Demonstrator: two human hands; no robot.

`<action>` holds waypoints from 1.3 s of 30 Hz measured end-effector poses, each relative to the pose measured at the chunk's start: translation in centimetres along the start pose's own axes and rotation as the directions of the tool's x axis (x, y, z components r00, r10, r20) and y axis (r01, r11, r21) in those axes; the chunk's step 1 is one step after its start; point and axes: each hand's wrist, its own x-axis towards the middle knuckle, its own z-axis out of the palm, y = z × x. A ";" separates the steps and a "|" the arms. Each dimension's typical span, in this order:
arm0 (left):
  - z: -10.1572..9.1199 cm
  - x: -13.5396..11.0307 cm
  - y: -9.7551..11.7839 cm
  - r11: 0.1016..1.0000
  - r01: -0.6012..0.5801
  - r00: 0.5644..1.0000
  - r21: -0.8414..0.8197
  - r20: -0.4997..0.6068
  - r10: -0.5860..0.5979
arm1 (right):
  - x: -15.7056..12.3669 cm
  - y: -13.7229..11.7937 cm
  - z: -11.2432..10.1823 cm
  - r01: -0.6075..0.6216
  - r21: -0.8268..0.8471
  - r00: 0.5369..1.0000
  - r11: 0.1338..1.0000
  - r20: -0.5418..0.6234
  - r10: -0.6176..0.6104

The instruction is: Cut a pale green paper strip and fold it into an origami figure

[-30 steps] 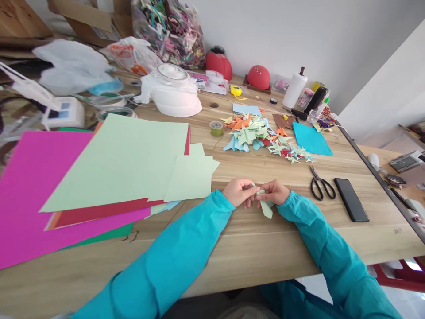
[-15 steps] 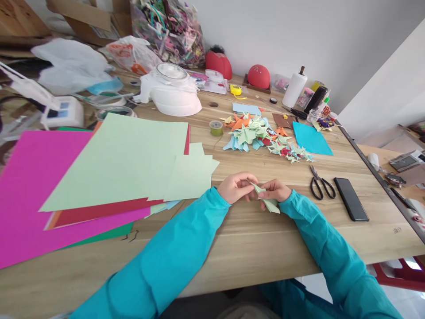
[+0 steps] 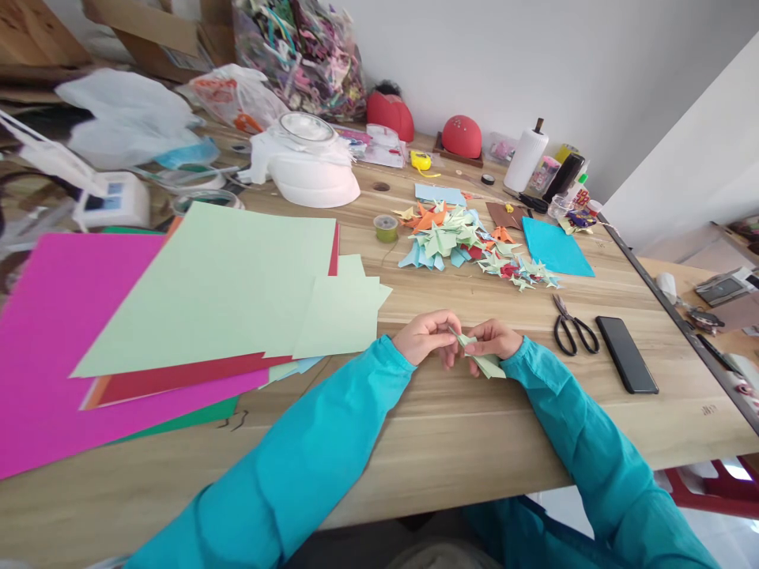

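Observation:
Between my two hands is a small piece of folded pale green paper, held a little above the table. My left hand pinches its upper left tip between thumb and fingers. Closed on its middle is my right hand, thumb on top; the lower right part of the paper sticks out below it. My fingers hide some of the folds. Beyond my hands lies a pile of folded paper figures in green, blue, orange and red. Small pale green sheets rest left of my left hand.
Large coloured sheets cover the left of the wooden table. Right of my hands lie black-handled scissors and a phone. A tape spool and a turquoise sheet are farther back. A white cap stands behind the sheets.
Both hands have shifted very slightly to the right with the folded paper. Its tip shows less beside my left fingers. Other things have stayed in place.

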 end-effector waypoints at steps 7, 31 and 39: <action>-0.1 0.2 -0.5 0.991 -0.004 1.000 -0.131 -0.023 0.001 | 0.0 -0.1 -0.1 -0.034 0.046 0.999 0.998 0.023 0.033; -1.0 0.6 -0.7 0.967 -0.012 1.000 -0.254 -0.005 0.011 | -0.2 -0.1 -0.7 -0.033 0.018 0.998 0.999 0.052 0.032; 0.4 0.5 -0.4 0.997 0.059 0.985 0.039 -0.167 -0.052 | 0.1 0.0 -0.1 -0.002 0.012 1.000 1.000 -0.008 0.002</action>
